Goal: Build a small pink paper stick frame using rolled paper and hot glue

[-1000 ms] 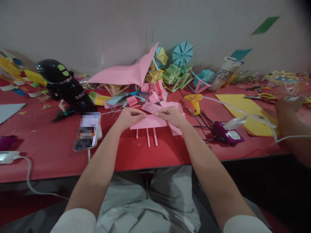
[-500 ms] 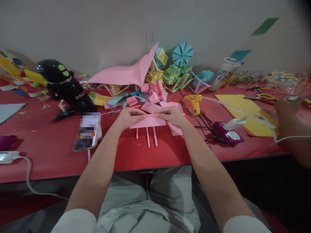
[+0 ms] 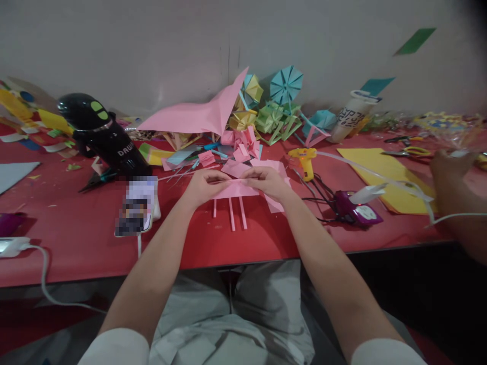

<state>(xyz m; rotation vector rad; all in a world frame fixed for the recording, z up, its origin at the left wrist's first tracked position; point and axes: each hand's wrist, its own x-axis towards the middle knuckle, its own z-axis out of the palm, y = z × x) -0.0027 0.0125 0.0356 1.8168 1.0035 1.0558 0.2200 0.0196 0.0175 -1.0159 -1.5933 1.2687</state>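
A small sheet of pink paper (image 3: 239,190) is pinched along its far edge by both hands. My left hand (image 3: 204,185) is closed on the left part of that edge, which looks folded or rolled into a narrow band. My right hand (image 3: 269,182) grips it close by, the two sets of fingertips nearly meeting. Three thin pink paper strips (image 3: 232,215) lie on the red table under the sheet, their near ends showing. Loose pink paper pieces (image 3: 236,168) lie just beyond my hands, and more pink sheet sticks out beside my right wrist.
A yellow glue gun (image 3: 304,161) and a purple plug adapter (image 3: 357,209) with cables sit to the right. Yellow paper (image 3: 380,177) and scissors (image 3: 409,152) lie farther right, near another person's hand (image 3: 452,177). Left are a phone (image 3: 137,205) and a black bottle (image 3: 110,139). Folded paper shapes (image 3: 286,85) stand behind.
My left hand has shifted slightly to the right along the pink paper, covering more of its left side. My right hand has barely moved.
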